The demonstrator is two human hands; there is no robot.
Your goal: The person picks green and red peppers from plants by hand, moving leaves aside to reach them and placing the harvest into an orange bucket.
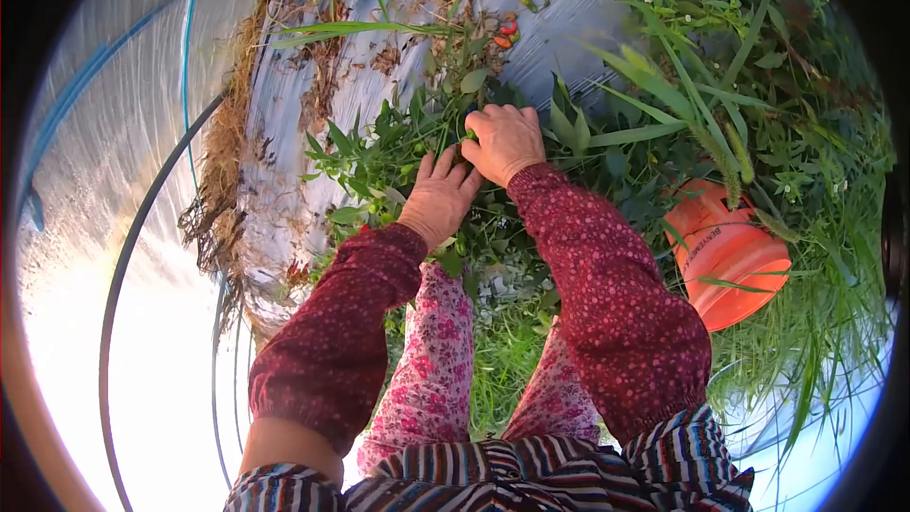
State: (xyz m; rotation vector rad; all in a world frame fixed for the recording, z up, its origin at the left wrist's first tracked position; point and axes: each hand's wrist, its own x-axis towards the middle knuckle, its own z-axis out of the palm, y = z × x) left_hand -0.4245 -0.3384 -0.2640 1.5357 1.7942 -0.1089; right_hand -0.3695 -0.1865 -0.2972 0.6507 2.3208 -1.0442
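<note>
My left hand rests in the leaves of a low green plant, fingers stretched out and slightly apart, with nothing visible in its grasp. Just above and to its right, my right hand has its fingers curled in among the stems. A bit of green shows beside its thumb, but its fingers hide what they grip. Small green fruits hang among the foliage below my left hand. Farther up, several red and green peppers lie on the grey plastic sheet.
An orange bucket lies tipped in the grass on the right. Tall grass and weeds crowd that side. At left, dry roots edge the sheet beside translucent plastic, with a dark hose and a blue line. My legs are below.
</note>
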